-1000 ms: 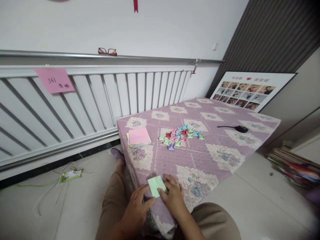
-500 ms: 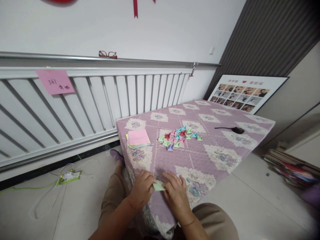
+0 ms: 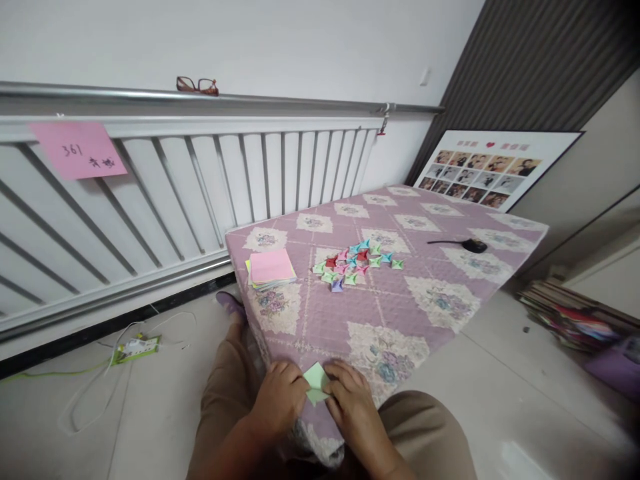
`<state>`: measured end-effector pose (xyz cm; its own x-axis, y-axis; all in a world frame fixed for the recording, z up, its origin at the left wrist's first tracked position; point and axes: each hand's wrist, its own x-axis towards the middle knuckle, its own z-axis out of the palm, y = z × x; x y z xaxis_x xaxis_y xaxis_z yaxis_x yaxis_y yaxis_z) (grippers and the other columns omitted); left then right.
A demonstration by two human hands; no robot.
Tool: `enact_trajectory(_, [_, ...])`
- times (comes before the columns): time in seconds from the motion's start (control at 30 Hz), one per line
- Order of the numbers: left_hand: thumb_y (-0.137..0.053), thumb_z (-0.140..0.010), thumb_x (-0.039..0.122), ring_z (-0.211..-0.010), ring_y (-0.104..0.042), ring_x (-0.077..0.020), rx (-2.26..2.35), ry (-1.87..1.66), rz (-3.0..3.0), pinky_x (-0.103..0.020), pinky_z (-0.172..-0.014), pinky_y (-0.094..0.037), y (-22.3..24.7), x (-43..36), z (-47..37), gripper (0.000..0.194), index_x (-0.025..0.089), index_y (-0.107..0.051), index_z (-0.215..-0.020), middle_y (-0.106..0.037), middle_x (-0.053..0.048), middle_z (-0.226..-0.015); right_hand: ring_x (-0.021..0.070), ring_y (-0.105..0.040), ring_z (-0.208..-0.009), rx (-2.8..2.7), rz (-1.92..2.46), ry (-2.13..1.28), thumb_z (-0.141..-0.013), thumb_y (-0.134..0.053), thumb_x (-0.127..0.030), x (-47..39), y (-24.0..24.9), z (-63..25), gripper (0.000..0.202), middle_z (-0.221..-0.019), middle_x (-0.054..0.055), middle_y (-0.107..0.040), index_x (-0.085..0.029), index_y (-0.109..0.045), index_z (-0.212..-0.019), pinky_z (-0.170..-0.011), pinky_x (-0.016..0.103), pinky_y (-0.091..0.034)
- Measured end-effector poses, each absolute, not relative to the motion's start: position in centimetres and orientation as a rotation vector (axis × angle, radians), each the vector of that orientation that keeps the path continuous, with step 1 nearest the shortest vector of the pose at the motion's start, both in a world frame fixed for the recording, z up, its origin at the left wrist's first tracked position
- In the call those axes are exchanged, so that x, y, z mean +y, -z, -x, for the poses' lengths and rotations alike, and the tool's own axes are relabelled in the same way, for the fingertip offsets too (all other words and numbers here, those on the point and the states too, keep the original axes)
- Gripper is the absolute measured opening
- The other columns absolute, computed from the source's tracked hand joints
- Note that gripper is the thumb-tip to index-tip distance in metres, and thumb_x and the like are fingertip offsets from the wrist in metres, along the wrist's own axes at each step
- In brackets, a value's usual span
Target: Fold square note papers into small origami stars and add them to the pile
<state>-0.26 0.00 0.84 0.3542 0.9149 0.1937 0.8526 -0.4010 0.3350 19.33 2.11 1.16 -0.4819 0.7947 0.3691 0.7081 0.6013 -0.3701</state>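
Between my two hands, at the near corner of the cloth-covered table (image 3: 330, 333), is a light green sheet of paper (image 3: 316, 377), partly folded, with a pointed top and a small flap below. My left hand (image 3: 283, 393) grips its left edge with the fingers closed. Closed on the right edge is my right hand (image 3: 350, 393). Farther up the table stand several small folded paper pieces (image 3: 350, 280) in green, pink, red, blue and purple, grouped together. A stack of coloured paper squares (image 3: 271, 267), pink on top, lies to their left.
A black spoon-like utensil (image 3: 474, 246) lies on the right of the table. Behind the table runs a white radiator (image 3: 260, 173) with a pink note (image 3: 79, 150); glasses (image 3: 198, 85) rest on the pipe above. A power strip (image 3: 136, 348) lies on the floor.
The green paper has been opened from a narrower folded shape, showing a pointed top and a lower flap. Both hands still hold it. The camera view has shifted slightly.
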Motion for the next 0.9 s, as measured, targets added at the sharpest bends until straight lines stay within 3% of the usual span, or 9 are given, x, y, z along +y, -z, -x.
enact_trajectory(0.17, [-0.060,-0.083,0.019,-0.087,-0.049,-0.0184,1.721,-0.653,-2.192,-0.034,-0.081,-0.034,-1.1,0.1,0.4,0.006,0.021,-0.063,-0.079,-0.059,-0.001,-0.086,0.0260,-0.050,-0.119,-2.287,1.319,-0.241,-0.082,-0.057,-0.019,1.9,-1.1,-19.7,0.008,-0.114,0.005,-0.064,-0.024,-0.062,-0.077,-0.097,0.044,-0.038])
enact_trajectory(0.37, [-0.061,-0.082,0.023,-0.081,-0.053,-0.0179,1.835,-0.583,-2.035,-0.032,-0.074,-0.034,-2.0,1.0,0.2,0.012,0.020,-0.062,-0.071,-0.060,0.000,-0.080,0.0274,-0.050,-0.117,-2.217,1.466,-0.244,-0.087,-0.053,-0.030,2.1,-1.7,-19.0,0.021,-0.112,0.006,-0.064,-0.023,-0.060,-0.070,-0.094,0.044,-0.039])
enact_trajectory(0.73, [-0.060,-0.084,0.033,-0.079,-0.054,-0.0199,1.969,-0.307,-2.090,-0.032,-0.069,-0.030,-2.8,2.0,-0.3,0.019,0.020,-0.059,-0.071,-0.061,-0.001,-0.078,0.0251,-0.054,-0.106,-2.148,1.565,-0.202,-0.086,-0.055,-0.029,2.4,-1.6,-18.2,0.019,-0.109,0.005,-0.064,-0.023,-0.056,-0.068,-0.088,0.040,-0.037])
enact_trajectory(0.9, [-0.059,-0.085,0.033,-0.080,-0.055,-0.0206,1.993,-0.295,-2.110,-0.032,-0.069,-0.030,-2.8,2.0,-0.4,0.018,0.020,-0.058,-0.072,-0.061,-0.001,-0.079,0.0247,-0.055,-0.105,-2.122,1.572,-0.165,-0.085,-0.055,-0.025,2.6,-1.2,-18.5,0.007,-0.109,0.006,-0.065,-0.023,-0.061,-0.087,-0.088,0.040,-0.037])
